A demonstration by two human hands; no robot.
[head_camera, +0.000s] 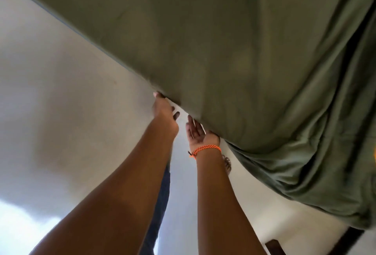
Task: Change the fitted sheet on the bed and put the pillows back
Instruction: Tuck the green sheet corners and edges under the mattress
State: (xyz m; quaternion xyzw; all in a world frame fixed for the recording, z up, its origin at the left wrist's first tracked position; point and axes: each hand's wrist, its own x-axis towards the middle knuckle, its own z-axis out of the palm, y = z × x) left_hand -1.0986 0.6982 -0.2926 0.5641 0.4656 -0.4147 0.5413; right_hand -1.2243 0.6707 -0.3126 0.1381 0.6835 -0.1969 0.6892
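Olive-green fitted sheet [234, 47]: soft matte woven cloth, drawn smooth and taut over the corner of the mattress, filling the upper and right portion of the head view. Long visible edge running diagonally from upper left down to the corner at centre; corner pointing toward the person. Thin pale blue-grey line along that upper-left edge, possibly piping or the mattress beneath; cannot tell which. Right of the corner, loose cloth gathered in deep hanging folds and creases, falling toward the lower right.

Left hand [164, 112]: at the sheet's lower edge just left of the corner, fingertips tucked in under the cloth, thumb apart from them. Whether clamped on the hem or merely pressing it: cannot tell, fingers hidden by the fabric and blurred.

Right hand [200, 132]: just beside the left, palm up, fingers straight and slightly spread, backs of the fingers against the underside of the corner. Nothing gripped.

Orange braided cord bracelet [206, 150] around the right wrist. Bare foot [227, 164] below the hanging folds. Pale smooth floor [61, 112], blurred. Dark wooden piece [274, 246] at the lower right, probably bed frame.
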